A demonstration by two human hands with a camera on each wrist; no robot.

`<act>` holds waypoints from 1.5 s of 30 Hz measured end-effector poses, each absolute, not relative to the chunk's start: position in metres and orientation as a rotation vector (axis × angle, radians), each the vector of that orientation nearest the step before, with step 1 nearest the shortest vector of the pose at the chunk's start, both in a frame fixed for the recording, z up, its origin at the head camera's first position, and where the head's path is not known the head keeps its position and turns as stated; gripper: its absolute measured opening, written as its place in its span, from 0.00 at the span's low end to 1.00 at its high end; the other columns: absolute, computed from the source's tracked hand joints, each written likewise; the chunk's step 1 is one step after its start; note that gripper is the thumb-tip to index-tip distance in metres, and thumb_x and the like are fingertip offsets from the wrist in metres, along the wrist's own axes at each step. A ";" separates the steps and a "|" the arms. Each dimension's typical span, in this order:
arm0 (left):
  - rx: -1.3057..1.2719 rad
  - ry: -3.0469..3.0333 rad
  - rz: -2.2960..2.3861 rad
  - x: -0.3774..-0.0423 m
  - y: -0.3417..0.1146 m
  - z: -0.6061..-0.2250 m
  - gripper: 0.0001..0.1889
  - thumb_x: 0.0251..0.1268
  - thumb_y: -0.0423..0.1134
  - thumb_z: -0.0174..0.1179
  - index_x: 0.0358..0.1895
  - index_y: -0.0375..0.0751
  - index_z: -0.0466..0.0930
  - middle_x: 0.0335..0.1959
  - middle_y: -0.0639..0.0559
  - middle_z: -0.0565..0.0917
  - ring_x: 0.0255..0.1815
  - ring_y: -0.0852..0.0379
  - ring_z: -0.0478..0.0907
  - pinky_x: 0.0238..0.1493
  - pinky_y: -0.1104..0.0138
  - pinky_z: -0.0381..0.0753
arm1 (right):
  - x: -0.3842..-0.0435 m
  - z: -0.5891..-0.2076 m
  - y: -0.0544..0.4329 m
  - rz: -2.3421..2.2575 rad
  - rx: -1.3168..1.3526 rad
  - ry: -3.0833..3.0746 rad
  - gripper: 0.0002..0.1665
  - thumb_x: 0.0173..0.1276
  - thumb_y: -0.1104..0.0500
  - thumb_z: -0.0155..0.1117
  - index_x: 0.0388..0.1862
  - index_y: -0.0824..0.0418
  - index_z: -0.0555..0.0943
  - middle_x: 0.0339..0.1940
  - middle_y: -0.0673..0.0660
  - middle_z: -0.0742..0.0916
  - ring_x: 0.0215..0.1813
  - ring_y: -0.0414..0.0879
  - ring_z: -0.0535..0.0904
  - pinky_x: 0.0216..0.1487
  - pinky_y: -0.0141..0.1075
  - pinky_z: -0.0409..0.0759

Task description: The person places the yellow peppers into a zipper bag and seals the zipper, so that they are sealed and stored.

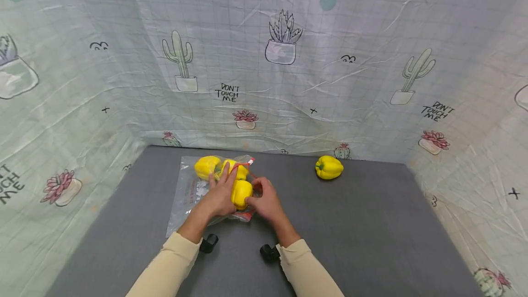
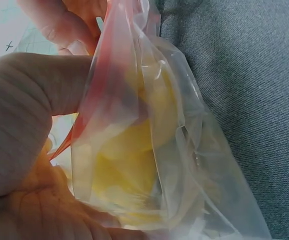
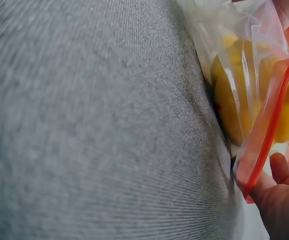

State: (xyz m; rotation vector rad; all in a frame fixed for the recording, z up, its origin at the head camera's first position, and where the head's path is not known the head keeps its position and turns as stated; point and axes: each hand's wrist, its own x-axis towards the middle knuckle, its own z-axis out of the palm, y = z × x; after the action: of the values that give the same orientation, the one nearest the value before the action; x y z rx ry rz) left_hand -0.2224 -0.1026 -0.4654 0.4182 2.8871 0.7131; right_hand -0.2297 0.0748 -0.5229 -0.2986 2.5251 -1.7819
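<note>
A clear zip bag [image 1: 176,212] with a red zip edge lies on the dark grey cloth, its mouth towards the right. Yellow bell peppers [image 1: 207,167] show through its film. My left hand [image 1: 219,200] reaches over the bag with spread fingers and holds it at the mouth; its thumb passes behind the red-edged film [image 2: 100,75] in the left wrist view. Another yellow bell pepper [image 1: 242,194] sits at the mouth between my hands. My right hand [image 1: 267,200] grips its right side with thumb and fingers, the thumb partly behind the red edge [image 3: 270,137] in the right wrist view.
A single yellow bell pepper [image 1: 329,167] lies at the back, right of the bag. Patterned sheets [image 1: 280,95] rise behind and beside the grey surface [image 1: 363,233]. Black bands [image 1: 209,244] sit by the cream sleeves.
</note>
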 end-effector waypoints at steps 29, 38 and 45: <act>0.323 2.869 0.711 -0.212 -0.092 -0.461 0.53 0.52 0.22 0.63 0.85 0.41 0.50 0.87 0.33 0.37 0.77 0.07 0.34 0.76 0.29 0.58 | -0.230 -0.503 0.051 -1.434 -0.443 2.686 0.13 0.61 0.62 0.73 0.46 0.61 0.87 0.42 0.57 0.91 0.44 0.49 0.87 0.47 0.38 0.86; 0.291 2.885 0.677 -0.212 -0.087 -0.455 0.50 0.55 0.23 0.63 0.84 0.39 0.51 0.87 0.30 0.38 0.76 0.05 0.37 0.79 0.26 0.36 | -0.235 -0.506 0.050 -1.496 -0.533 2.498 0.14 0.68 0.65 0.66 0.51 0.60 0.89 0.47 0.57 0.93 0.46 0.46 0.88 0.47 0.35 0.85; 0.157 2.838 0.638 -0.207 -0.082 -0.447 0.52 0.57 0.22 0.62 0.85 0.48 0.49 0.88 0.40 0.37 0.79 0.09 0.33 0.57 0.16 0.63 | -0.236 -0.504 0.049 -1.474 -0.490 2.505 0.13 0.72 0.62 0.63 0.49 0.58 0.91 0.45 0.55 0.93 0.41 0.42 0.82 0.43 0.33 0.80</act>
State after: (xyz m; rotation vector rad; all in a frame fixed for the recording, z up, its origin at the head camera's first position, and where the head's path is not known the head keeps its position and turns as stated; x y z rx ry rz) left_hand -0.2069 -0.0823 -0.4471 0.1565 2.8381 0.6378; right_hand -0.2364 0.0490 -0.5037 -0.4901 2.5045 -1.4742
